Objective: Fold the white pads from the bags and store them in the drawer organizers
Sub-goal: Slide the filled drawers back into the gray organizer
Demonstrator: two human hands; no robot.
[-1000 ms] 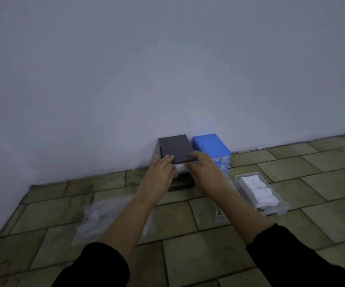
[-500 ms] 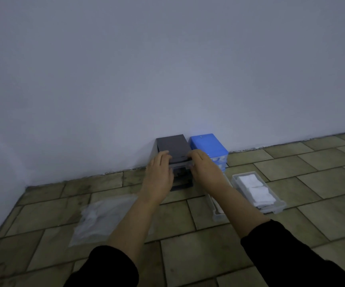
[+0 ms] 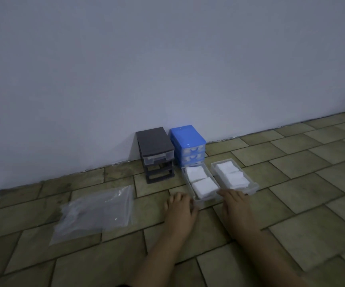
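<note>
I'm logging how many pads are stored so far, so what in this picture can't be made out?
- Left hand and right hand: their fingertips lie behind the near end of the left clear drawer, so any grip is unclear.
- Plastic bag: blurred and dim; contents unreadable.
- Blue organizer drawers: too small to see inside.
- Grey organizer: inside of its top drawer unclear.

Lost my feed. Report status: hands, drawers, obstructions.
Left hand and right hand at near drawer front, grip unclear. Both loose drawers hold folded pads. Nothing between drawers and grey organizer.
</note>
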